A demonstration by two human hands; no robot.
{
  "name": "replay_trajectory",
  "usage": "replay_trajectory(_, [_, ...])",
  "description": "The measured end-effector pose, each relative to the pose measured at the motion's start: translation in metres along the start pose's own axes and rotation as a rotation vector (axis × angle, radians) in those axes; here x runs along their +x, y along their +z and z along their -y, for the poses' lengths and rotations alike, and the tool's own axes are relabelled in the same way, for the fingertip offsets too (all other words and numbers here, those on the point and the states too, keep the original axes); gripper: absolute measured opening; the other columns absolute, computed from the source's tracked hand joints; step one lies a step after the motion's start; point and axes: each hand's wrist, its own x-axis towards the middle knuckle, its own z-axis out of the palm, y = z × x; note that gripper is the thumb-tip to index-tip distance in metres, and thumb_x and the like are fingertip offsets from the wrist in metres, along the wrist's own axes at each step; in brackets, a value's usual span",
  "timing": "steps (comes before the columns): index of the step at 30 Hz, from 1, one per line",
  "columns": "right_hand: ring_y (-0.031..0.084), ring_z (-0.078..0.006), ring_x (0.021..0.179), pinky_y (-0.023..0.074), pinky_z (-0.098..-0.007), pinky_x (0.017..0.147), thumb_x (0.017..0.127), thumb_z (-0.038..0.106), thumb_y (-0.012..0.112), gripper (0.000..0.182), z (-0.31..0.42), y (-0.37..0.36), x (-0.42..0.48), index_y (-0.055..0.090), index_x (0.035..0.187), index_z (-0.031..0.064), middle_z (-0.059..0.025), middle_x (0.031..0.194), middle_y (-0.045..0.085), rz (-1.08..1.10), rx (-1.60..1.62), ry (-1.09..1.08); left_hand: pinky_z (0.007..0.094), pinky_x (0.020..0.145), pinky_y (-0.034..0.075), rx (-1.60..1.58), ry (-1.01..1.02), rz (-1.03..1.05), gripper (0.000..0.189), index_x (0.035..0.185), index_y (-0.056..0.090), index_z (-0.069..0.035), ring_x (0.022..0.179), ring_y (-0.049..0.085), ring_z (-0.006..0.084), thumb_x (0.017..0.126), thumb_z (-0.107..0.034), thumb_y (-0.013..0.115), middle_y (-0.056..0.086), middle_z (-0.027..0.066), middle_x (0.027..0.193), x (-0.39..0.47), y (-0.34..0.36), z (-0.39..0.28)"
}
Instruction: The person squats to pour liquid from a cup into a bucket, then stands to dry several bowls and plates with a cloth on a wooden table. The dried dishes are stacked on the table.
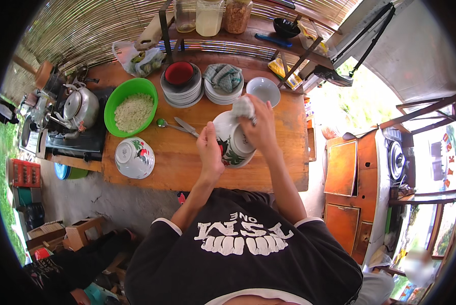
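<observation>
Above the wooden table (174, 164), my left hand (211, 150) grips the rim side of a white bowl (233, 141) painted with a rooster and leaves. The bowl is tipped so its foot and outer wall face me. A bunched checked cloth (244, 107) is pressed to its outside by my right hand (260, 124). Just left of my left hand lie a knife (187, 126) and a spoon with a green bit at its end (171, 124). A similar rooster bowl (134, 157) rests upside down on the table's left part.
Behind stand a plate stack (182, 93) topped by a red-and-black bowl (179, 73), another stack (224, 95) bearing a folded cloth (223, 77), and a white bowl (263, 91). A green basin (109, 110) holds pale flakes. A kettle (81, 103) sits on the stove (75, 146). A person (75, 267) is lower left.
</observation>
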Motion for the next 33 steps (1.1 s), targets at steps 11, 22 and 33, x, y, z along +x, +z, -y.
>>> replay_trajectory(11, [0.055,-0.0251,0.123,0.0448,-0.0372,0.100,0.095,0.030,0.055,0.041,-0.024,-0.045,-0.041,0.057,0.128,0.0057,-0.0109,0.134,0.056,-0.143,1.046,0.322,0.0277,0.075,0.051,0.004,-0.088,0.018,0.038,0.101,0.063,0.000,0.084,0.062,0.0100,0.104,-0.034,0.046,0.066,0.0047,0.092,0.004,0.023,0.012])
replay_trajectory(22, [0.047,-0.0379,0.127,0.0353,-0.0462,0.108,0.072,0.009,0.064,0.055,0.005,-0.030,0.001,0.057,0.126,0.0118,-0.0133,0.135,0.052,0.010,0.228,-0.121,0.0260,0.074,0.049,0.051,0.012,0.110,0.037,0.103,0.062,0.000,0.081,0.058,0.0077,0.105,-0.033,0.045,0.064,0.0024,0.093,0.006,0.036,0.010])
replay_trajectory(33, [0.058,-0.0149,0.107,0.0489,-0.0292,0.089,0.088,0.014,0.060,0.038,-0.025,-0.048,0.030,0.060,0.124,0.0029,-0.0058,0.114,0.063,-0.149,1.016,0.210,0.0240,0.070,0.048,0.191,0.047,0.090,0.038,0.099,0.062,0.000,0.080,0.056,0.0048,0.105,-0.035,0.047,0.064,0.0010,0.089,0.010,0.019,0.002])
